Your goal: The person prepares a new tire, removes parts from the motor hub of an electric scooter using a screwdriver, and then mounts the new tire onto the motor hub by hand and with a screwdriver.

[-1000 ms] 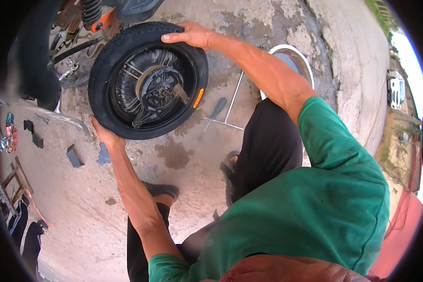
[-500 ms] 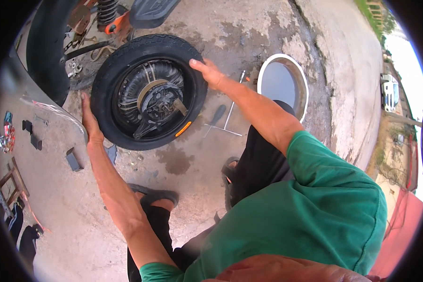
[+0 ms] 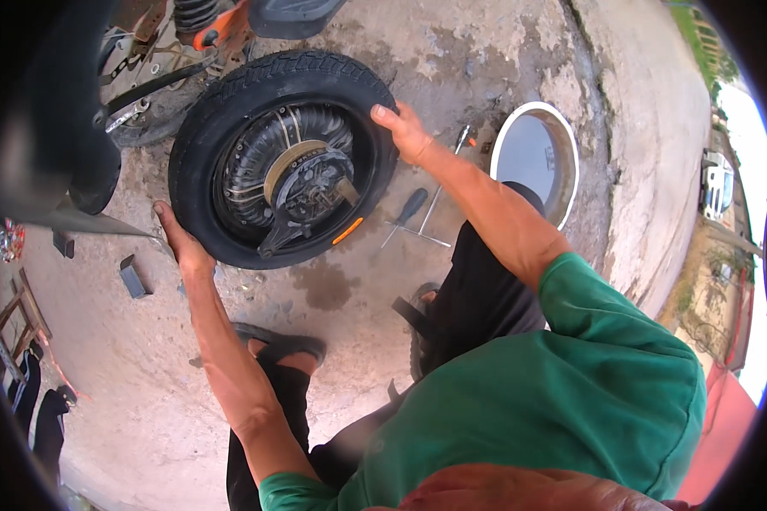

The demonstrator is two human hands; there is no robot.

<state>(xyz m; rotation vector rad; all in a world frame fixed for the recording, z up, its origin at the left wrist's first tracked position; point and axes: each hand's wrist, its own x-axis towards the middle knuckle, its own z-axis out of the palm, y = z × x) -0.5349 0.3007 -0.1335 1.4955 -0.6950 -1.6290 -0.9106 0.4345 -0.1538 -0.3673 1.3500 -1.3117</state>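
Note:
Between my two hands I hold a motorcycle-type wheel (image 3: pixel 198 183) with a black tyre and a dark hub motor in its middle. My right hand (image 3: pixel 403 132) grips the tyre at its upper right edge, thumb lying on the sidewall and fingers hidden behind. At the lower left edge my left hand (image 3: pixel 186 243) presses its palm to the tread, with part of its fingers out of sight. The wheel is tilted, its hub side facing me. An orange sticker (image 3: pixel 348 231) shows on its lower right sidewall.
A screwdriver (image 3: pixel 413 207) and a T-handle wrench (image 3: pixel 435 204) lie right of the wheel. Beyond them stands a white-rimmed basin (image 3: pixel 496 140) of liquid. Vehicle parts with an orange piece (image 3: pixel 220 32) crowd the upper left. A small dark box-shaped piece (image 3: pixel 132 278) lies at left.
The wheel and both my hands have shifted a little right and up in view, and the wheel's tilt has changed slightly. My grip stays on it.

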